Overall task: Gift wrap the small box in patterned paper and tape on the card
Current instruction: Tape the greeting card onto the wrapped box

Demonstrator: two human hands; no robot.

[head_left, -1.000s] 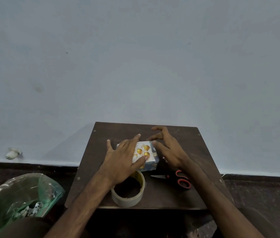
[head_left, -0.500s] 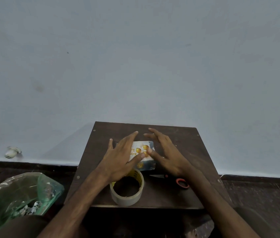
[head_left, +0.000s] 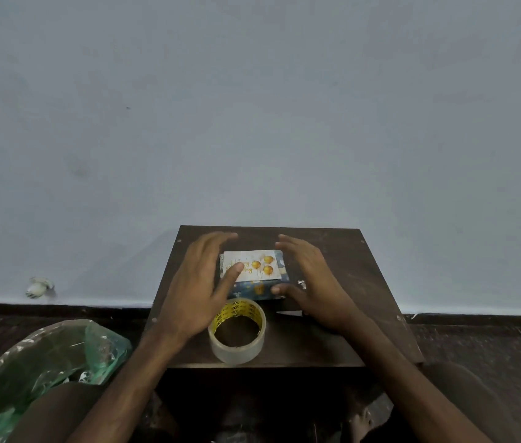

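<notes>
Wrapped box (head_left: 252,290) was seen mid-tabletop (head_left: 348,266) with card (head_left: 252,265) on top, flanked by left hand (head_left: 195,292) (fingers straight, thumb on card) and right hand (head_left: 313,282) (spread, holding nothing); card could be skewed if nudged before taping was confirmed.

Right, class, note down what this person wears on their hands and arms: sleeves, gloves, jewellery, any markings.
Nothing is worn that shows. The left hand and right hand are bare: no gloves, rings or markings visible. The left forearm and right forearm are bare too, with no sleeve, watch or bracelet up to the frame's edge.
</notes>
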